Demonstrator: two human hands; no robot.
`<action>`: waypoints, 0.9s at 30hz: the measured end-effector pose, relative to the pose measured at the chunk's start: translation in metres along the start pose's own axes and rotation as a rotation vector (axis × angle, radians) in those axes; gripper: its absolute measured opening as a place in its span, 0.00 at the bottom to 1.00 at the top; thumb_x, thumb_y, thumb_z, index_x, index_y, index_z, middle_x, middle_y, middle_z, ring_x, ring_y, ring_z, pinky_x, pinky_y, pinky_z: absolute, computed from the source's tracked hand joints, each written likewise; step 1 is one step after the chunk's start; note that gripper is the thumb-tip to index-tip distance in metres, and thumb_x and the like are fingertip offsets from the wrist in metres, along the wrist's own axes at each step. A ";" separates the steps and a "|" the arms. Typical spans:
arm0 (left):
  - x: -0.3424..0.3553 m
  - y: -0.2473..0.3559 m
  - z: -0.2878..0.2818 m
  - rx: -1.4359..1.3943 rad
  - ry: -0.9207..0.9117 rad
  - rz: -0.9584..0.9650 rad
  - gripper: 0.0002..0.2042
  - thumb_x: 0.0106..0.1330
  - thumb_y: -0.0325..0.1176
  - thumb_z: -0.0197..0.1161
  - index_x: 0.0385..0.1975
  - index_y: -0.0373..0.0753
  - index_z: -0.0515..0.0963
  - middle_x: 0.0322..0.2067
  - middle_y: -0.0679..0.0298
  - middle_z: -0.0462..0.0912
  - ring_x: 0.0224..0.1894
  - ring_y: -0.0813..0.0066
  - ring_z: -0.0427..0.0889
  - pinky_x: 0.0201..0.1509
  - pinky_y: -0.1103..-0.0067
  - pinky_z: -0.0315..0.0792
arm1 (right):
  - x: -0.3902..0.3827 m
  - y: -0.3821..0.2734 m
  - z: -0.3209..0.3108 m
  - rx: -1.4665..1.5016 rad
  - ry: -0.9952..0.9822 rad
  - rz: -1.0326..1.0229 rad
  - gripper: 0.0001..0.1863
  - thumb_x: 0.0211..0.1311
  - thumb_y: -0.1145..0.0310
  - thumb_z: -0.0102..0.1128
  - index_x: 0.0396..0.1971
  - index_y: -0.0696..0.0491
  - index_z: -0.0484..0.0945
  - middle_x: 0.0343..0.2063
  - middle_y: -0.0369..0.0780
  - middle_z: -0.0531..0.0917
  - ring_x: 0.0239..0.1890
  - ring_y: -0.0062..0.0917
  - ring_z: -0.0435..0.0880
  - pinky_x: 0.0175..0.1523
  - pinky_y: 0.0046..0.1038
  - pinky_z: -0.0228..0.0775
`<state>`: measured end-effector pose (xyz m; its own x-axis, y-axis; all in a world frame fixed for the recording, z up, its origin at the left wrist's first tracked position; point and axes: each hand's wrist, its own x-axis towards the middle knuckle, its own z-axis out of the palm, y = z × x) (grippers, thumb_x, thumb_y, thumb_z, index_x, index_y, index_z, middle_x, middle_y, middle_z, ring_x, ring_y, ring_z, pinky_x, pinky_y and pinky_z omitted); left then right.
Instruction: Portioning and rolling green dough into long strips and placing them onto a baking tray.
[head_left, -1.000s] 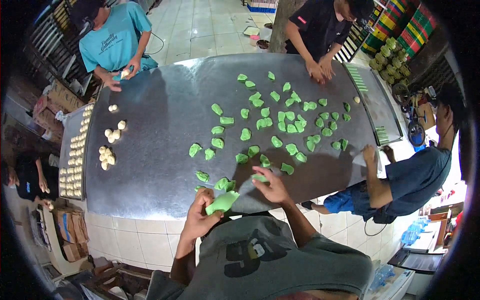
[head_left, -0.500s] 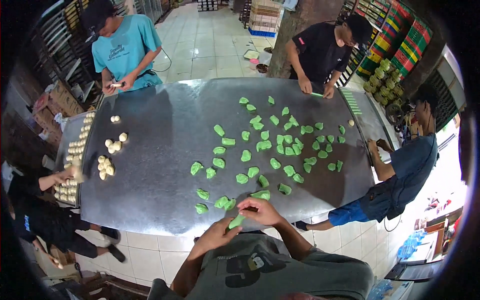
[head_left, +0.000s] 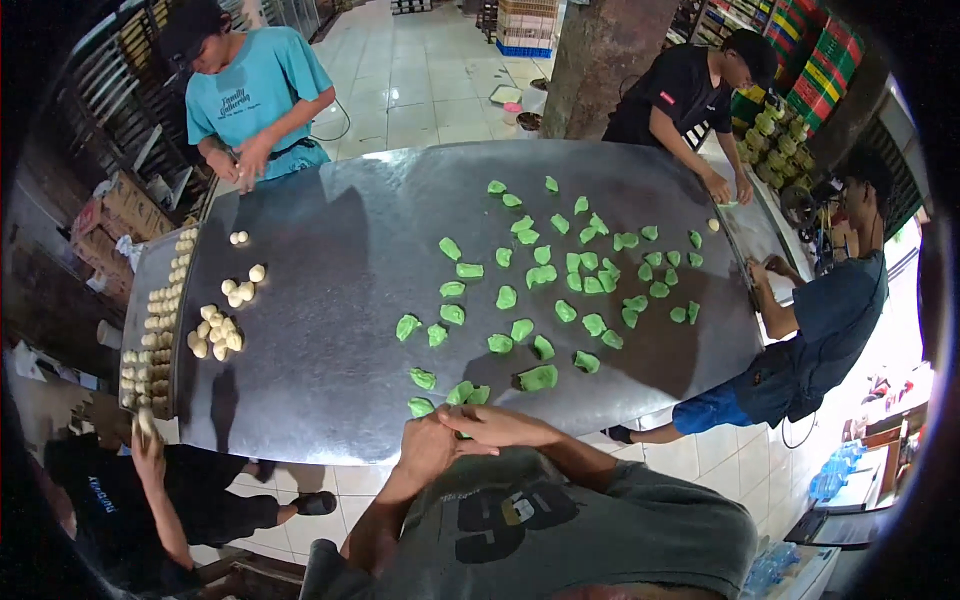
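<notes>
hands: left hand (head_left: 428,452) and right hand (head_left: 497,425) are pressed together at the table's near edge, at six o'clock
grip: palms closed over a small green piece (head_left: 463,434), mostly hidden; how tightly, I cannot tell
nearest dough: green lumps (head_left: 468,393) just beyond the hands at twelve o'clock; larger lump (head_left: 538,378) at one o'clock, nearer the right hand
table: steel table (head_left: 330,300), white dough balls (head_left: 215,335) far off at ten o'clock
in the way: nothing between hands and lumps

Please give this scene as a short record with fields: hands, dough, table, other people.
left hand: pressed against the right hand, at the table's near edge
right hand: on the left hand; what they hold is mostly hidden
green pieces: scattered over the table's middle and right
white balls: clustered at left
table: metal, grey
other people: four around the table
</notes>
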<state>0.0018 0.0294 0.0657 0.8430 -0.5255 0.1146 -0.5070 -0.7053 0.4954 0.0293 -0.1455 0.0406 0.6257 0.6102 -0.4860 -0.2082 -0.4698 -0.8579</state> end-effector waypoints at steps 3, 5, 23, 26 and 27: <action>-0.002 0.003 -0.022 -0.070 0.026 0.174 0.28 0.50 0.62 0.70 0.26 0.38 0.79 0.22 0.63 0.77 0.22 0.61 0.81 0.24 0.69 0.73 | -0.029 -0.018 -0.011 0.090 -0.186 -0.165 0.27 0.77 0.45 0.40 0.39 0.56 0.76 0.26 0.40 0.78 0.28 0.22 0.75 0.35 0.29 0.67; -0.003 0.025 -0.049 0.029 -0.100 0.247 0.25 0.57 0.59 0.66 0.26 0.38 0.80 0.22 0.62 0.78 0.24 0.63 0.83 0.26 0.70 0.75 | -0.052 -0.031 -0.026 -0.002 -0.410 -0.229 0.23 0.76 0.49 0.47 0.37 0.57 0.76 0.25 0.39 0.78 0.30 0.20 0.75 0.34 0.26 0.66; -0.015 -0.018 -0.050 -0.416 0.430 -0.366 0.16 0.67 0.22 0.57 0.55 0.31 0.75 0.42 0.54 0.75 0.41 0.68 0.73 0.44 0.76 0.67 | -0.169 0.240 -0.117 0.266 1.131 0.408 0.32 0.67 0.59 0.62 0.66 0.60 0.66 0.51 0.40 0.80 0.43 0.21 0.80 0.46 0.25 0.73; -0.009 -0.017 -0.027 -0.370 0.413 -0.256 0.16 0.66 0.21 0.59 0.54 0.33 0.75 0.49 0.54 0.72 0.48 0.65 0.74 0.51 0.75 0.69 | -0.151 0.187 -0.097 0.119 1.079 0.545 0.32 0.68 0.54 0.60 0.64 0.57 0.67 0.50 0.42 0.82 0.47 0.27 0.81 0.51 0.30 0.74; -0.003 -0.011 -0.021 -0.440 0.357 -0.270 0.16 0.65 0.21 0.60 0.53 0.33 0.75 0.49 0.55 0.72 0.50 0.65 0.74 0.52 0.75 0.69 | -0.142 0.162 -0.089 0.046 1.066 0.611 0.32 0.68 0.52 0.60 0.64 0.56 0.67 0.49 0.43 0.83 0.49 0.29 0.82 0.53 0.32 0.74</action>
<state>0.0084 0.0490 0.0784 0.9775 -0.1112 0.1793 -0.2109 -0.4894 0.8462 -0.0261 -0.3650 -0.0141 0.7130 -0.5383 -0.4492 -0.6952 -0.4592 -0.5531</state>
